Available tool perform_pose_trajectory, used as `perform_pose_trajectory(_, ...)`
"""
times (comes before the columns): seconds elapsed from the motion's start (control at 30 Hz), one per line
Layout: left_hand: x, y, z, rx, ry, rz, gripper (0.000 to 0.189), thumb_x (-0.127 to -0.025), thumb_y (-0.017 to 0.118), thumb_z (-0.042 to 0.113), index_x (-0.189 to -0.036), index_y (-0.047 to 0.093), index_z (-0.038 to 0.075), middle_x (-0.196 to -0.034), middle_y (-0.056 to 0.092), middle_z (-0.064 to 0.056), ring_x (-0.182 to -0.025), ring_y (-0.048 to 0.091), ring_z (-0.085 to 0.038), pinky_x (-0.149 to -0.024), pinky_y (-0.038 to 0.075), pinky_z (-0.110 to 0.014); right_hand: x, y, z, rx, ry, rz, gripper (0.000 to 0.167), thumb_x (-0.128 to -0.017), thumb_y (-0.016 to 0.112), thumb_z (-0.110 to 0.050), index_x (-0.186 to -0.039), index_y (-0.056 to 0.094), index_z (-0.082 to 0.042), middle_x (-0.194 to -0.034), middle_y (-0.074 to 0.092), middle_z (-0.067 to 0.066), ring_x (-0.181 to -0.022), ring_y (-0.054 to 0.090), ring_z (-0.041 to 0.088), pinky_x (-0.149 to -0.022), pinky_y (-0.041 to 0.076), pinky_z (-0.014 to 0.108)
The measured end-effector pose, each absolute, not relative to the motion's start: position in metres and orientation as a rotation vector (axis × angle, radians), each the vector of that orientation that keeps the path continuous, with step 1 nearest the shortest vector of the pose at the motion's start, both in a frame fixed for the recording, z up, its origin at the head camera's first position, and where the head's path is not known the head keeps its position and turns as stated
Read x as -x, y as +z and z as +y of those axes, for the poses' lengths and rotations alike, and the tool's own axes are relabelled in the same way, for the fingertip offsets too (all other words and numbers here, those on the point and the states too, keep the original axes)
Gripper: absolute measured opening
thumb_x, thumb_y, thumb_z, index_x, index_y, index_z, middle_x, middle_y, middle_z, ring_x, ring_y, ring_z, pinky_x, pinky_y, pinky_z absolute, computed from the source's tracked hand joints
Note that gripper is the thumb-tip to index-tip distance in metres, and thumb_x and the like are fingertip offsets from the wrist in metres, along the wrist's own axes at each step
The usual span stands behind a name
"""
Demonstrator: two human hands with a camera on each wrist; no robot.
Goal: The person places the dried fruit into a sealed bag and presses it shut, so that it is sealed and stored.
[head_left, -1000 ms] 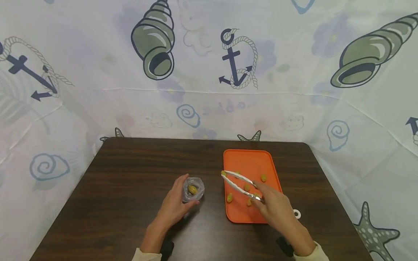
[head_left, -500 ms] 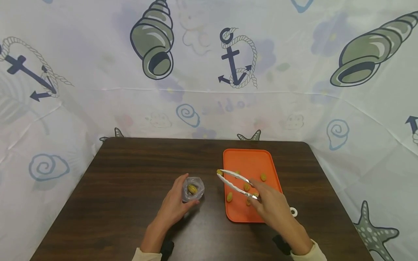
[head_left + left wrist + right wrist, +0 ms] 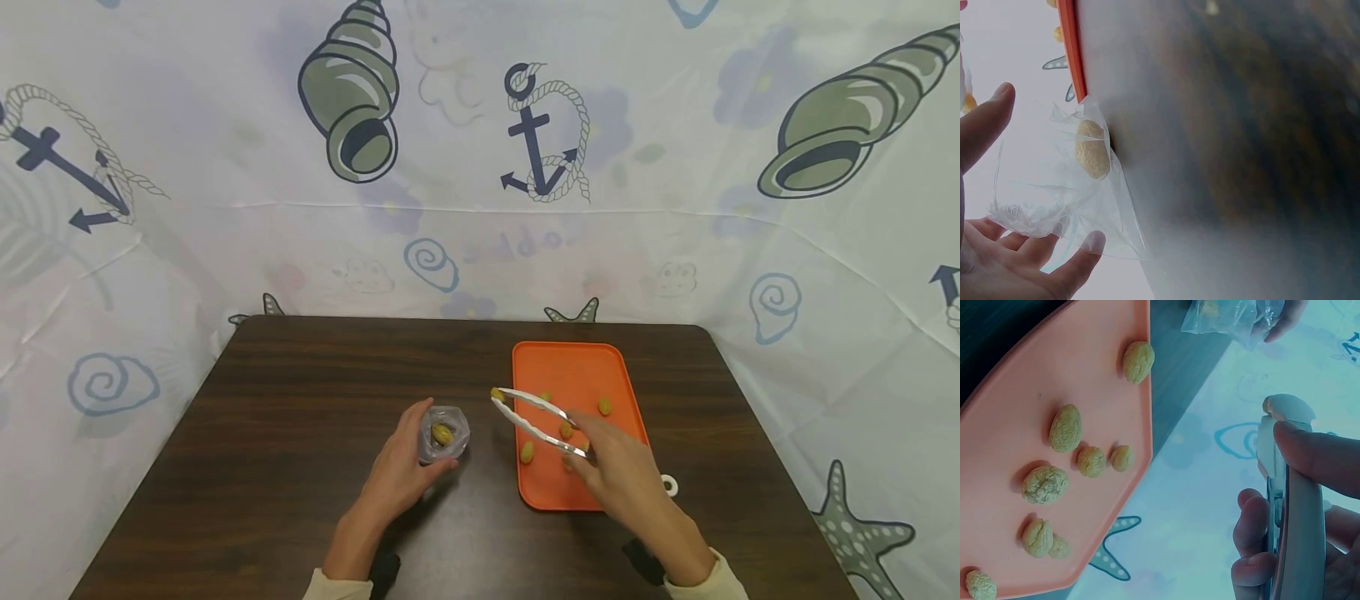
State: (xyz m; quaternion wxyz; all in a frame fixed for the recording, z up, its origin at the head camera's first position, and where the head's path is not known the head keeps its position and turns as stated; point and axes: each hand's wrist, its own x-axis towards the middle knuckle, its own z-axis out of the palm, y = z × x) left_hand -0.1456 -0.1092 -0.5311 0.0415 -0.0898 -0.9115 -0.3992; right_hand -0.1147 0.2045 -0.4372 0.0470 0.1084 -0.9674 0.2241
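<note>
- Worktop: a dark brown wood-grain table (image 3: pixel 322 375) with rounded far corners, set before a white cloth (image 3: pixel 457 204) printed with shells, anchors and starfish.
- Tray: a flat orange rectangular tray (image 3: pixel 573 367) with rounded corners and a raised rim. It lies closer to the worktop's right edge than to its left, its far end near the far edge.
- Tray contents: wrinkled yellow-brown oval pieces (image 3: pixel 527 452). I count eight, some paired closely, others apart. One lies just inside the tray's left edge.
- Bag: a clear, crinkled plastic bag (image 3: pixel 460 426), mouth upward, well apart from the tray's left edge. One wrinkled oval piece (image 3: pixel 442 434) sits inside.
- Left hand (image 3: pixel 401 467): thumb and fingers curve round the bag from its left and near sides, holding it.
- Right hand (image 3: pixel 622 467): fingers and thumb grip metal tongs with white arms (image 3: pixel 534 401), above the tray's near right part.
- Carried piece: a single yellow-brown piece (image 3: pixel 497 393) at the tongs' tips, just past the tray's left edge, between tray and bag.
- Wear: cream sleeves (image 3: pixel 337 587) on both arms; a black band (image 3: pixel 386 573) at the left wrist.
</note>
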Motion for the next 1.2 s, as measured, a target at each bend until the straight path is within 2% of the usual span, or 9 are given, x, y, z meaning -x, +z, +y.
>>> perform_pose_trajectory(0.37,0.145,-0.53,-0.109,0.287,-1.221,-2.779,0.101,-0.077,0.093,0.024,-0.158,0.035,0.013,-0.158,0.044,-0.009,-0.133,0.058,-0.033,-0.104,0.049,-0.054,0.113,-0.433,0.197,-0.373,0.671,-2.913,0.055,-0.082,0.088,-0.026,-0.132,0.068,-0.019,-0.079,0.058,-0.014,-0.063,0.047,0.001,-0.056,0.038,0.023)
perform_pose_trajectory(0.5,0.145,-0.529,-0.109,0.286,-1.219,-2.786,0.1,-0.077,0.093,0.025,-0.158,0.035,0.013,-0.159,0.044,-0.008,-0.132,0.058,-0.033,-0.103,0.049,-0.054,0.113,-0.432,0.193,-0.4,0.667,-2.896,0.053,-0.081,0.089,-0.025,-0.13,0.069,-0.018,-0.089,0.065,-0.012,-0.064,0.048,0.0,-0.058,0.039,0.022)
perform_pose_trajectory(0.7,0.146,-0.53,-0.109,0.285,-1.229,-2.79,0.1,-0.077,0.093,0.025,-0.159,0.035,0.012,-0.159,0.043,-0.008,-0.133,0.057,-0.032,-0.104,0.049,-0.054,0.112,-0.43,0.188,-0.419,0.679,-2.864,0.057,-0.08,0.089,-0.023,-0.134,0.068,-0.019,-0.101,0.072,-0.007,-0.067,0.051,0.0,-0.061,0.041,0.024)
perform_pose_trajectory(0.87,0.145,-0.53,-0.109,0.287,-1.228,-2.785,0.1,-0.077,0.093,0.024,-0.158,0.035,0.013,-0.159,0.043,-0.009,-0.132,0.058,-0.032,-0.103,0.049,-0.054,0.112,-0.429,0.183,-0.423,0.679,-2.853,0.059,-0.08,0.09,-0.022,-0.135,0.068,-0.02,-0.102,0.073,-0.005,-0.069,0.053,0.001,-0.065,0.044,0.027)
perform_pose_trajectory(0.97,0.146,-0.53,-0.109,0.289,-1.222,-2.779,0.1,-0.077,0.093,0.024,-0.158,0.036,0.012,-0.158,0.044,-0.009,-0.131,0.058,-0.032,-0.103,0.049,-0.053,0.112,-0.428,0.18,-0.434,0.668,-2.845,0.059,-0.081,0.089,-0.025,-0.136,0.067,-0.02,-0.097,0.071,-0.007,-0.069,0.052,0.001,-0.066,0.044,0.028)
perform_pose_trajectory(1.1,0.146,-0.531,-0.108,0.291,-1.213,-2.774,0.1,-0.077,0.093,0.024,-0.158,0.036,0.012,-0.157,0.045,-0.009,-0.13,0.059,-0.032,-0.103,0.049,-0.053,0.112,-0.426,0.177,-0.452,0.65,-2.835,0.059,-0.082,0.088,-0.029,-0.136,0.067,-0.019,-0.092,0.069,-0.009,-0.068,0.052,0.002,-0.064,0.043,0.027)
perform_pose_trajectory(1.2,0.145,-0.531,-0.108,0.298,-1.21,-2.767,0.1,-0.077,0.093,0.024,-0.157,0.036,0.011,-0.157,0.045,-0.009,-0.13,0.059,-0.032,-0.103,0.049,-0.053,0.114,-0.426,0.174,-0.467,0.658,-2.833,0.058,-0.082,0.088,-0.03,-0.135,0.068,-0.017,-0.094,0.07,-0.008,-0.067,0.052,0.002,-0.061,0.042,0.025)
